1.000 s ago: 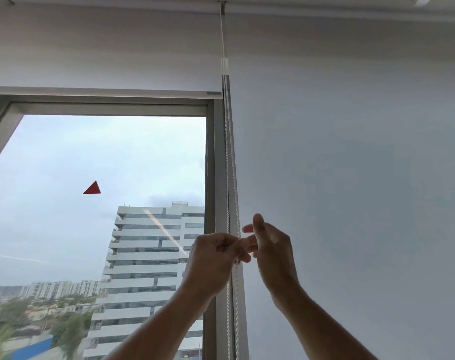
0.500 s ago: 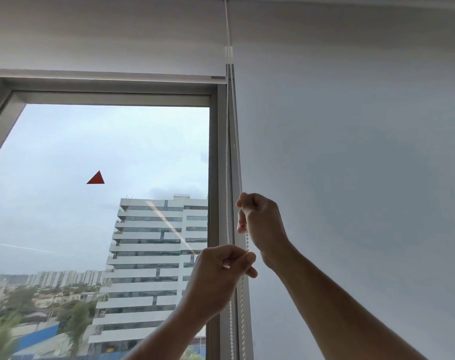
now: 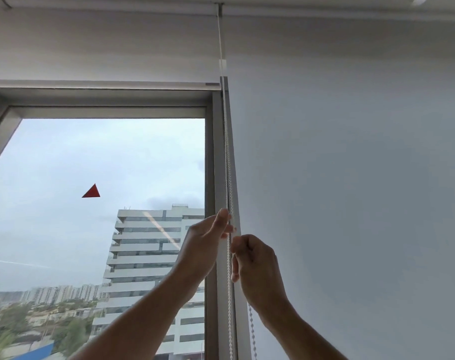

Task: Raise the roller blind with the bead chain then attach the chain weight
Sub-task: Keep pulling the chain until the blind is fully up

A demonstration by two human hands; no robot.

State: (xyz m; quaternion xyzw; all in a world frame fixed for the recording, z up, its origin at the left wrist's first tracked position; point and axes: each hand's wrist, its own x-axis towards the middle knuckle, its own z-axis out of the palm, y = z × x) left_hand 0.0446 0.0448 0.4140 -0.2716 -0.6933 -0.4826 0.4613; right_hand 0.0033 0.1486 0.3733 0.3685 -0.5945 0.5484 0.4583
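Note:
The white roller blind (image 3: 104, 48) is rolled high, its bottom bar (image 3: 99, 84) just above the window frame's top edge. The white bead chain (image 3: 227, 157) hangs down the frame's right side from the roller end. A small white connector (image 3: 222, 64) sits high on the chain. My left hand (image 3: 204, 245) reaches up with fingers pinching the chain at about mid height. Just below and to the right, my right hand (image 3: 255, 266) is closed around the chain. No chain weight is visible.
A second blind (image 3: 351, 178) covers the window to the right. The grey window frame post (image 3: 216, 178) stands behind the chain. A red triangle sticker (image 3: 91, 191) is on the glass; buildings lie outside.
My right hand has come down along the chain while my left hand has gone up above it. The blind's bottom bar keeps about the same small gap above the frame.

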